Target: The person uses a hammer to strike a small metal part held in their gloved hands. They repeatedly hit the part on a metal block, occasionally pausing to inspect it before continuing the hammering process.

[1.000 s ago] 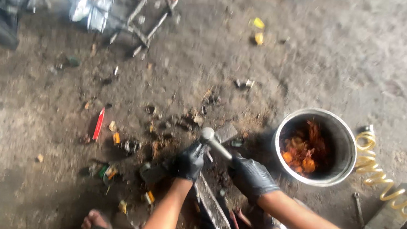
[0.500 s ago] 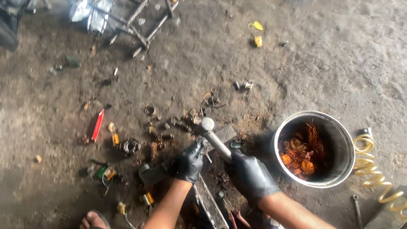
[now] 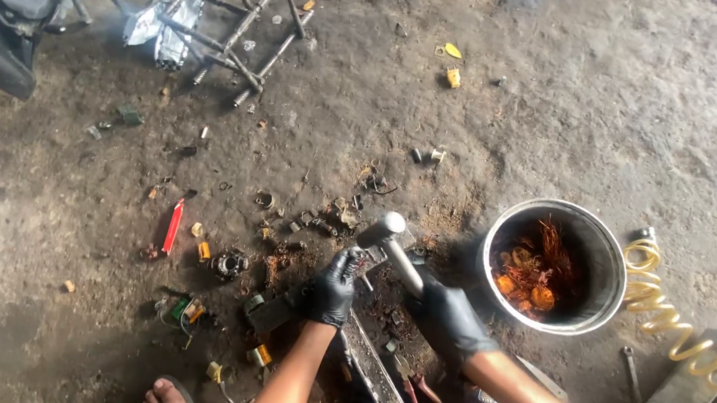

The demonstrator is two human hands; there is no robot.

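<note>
Fingers: right hand [image 3: 451, 317] gripping hammer [image 3: 391, 241]; left hand [image 3: 332, 288] pinching small part on metal bar [image 3: 373, 369]. Step: hammering apart. Next blow needs steady aim.

Flat, soft daylight, slightly hazy picture.
Shadows stay faint on the floor [image 3: 561, 98]; glare whitens the foil scrap [image 3: 161, 25] far left; edges bend.

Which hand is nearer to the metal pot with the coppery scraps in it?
The right hand, gripping the hammer handle, sits just left of the metal pot. The left hand is farther left, beyond the hammer, over the metal bar.
</note>
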